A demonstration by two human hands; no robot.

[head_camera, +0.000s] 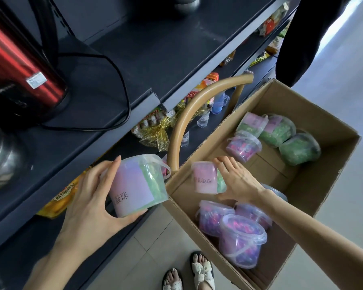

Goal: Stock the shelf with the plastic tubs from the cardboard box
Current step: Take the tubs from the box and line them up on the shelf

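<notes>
Seen from above, our left hand (88, 197) wraps fingers and thumb round a pastel-labelled plastic tub (134, 185), holding it at the near front edge of the dark shelf (50, 164), below the level that carries a red kettle (19, 70). To the right, our right hand (237, 181) reaches into the open cardboard box (314, 185), its fingers and thumb grasping a second tub (204, 176) lying on its side. Pink tubs (241, 239) remain at the near end and green tubs (298, 149) at the far end. We judge the stocking is underway. Next, the held tub needs sliding upright onto free shelf space while the second is lifted clear of the box.
</notes>
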